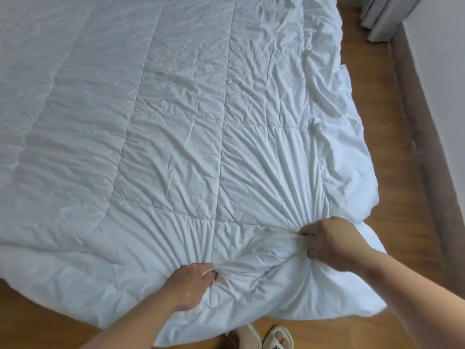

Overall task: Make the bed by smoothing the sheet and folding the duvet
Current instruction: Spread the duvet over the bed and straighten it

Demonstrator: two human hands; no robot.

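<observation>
A white quilted duvet (pixel 176 122) lies spread over the whole bed, wrinkled, with its near edge and right corner hanging toward the floor. My left hand (pixel 190 283) grips a bunch of the duvet near the front edge, and creases fan out from it. My right hand (pixel 329 241) grips another gathered bunch further right, close to the corner. Between the two hands the fabric is pulled into tight folds. The sheet underneath is hidden.
A wooden floor (pixel 392 172) runs along the right side and the front of the bed. A brown skirting and white wall (pixel 442 96) stand at the right, with a curtain (pixel 380 13) at the top right. My sandalled feet (pixel 266 336) are at the bed's front edge.
</observation>
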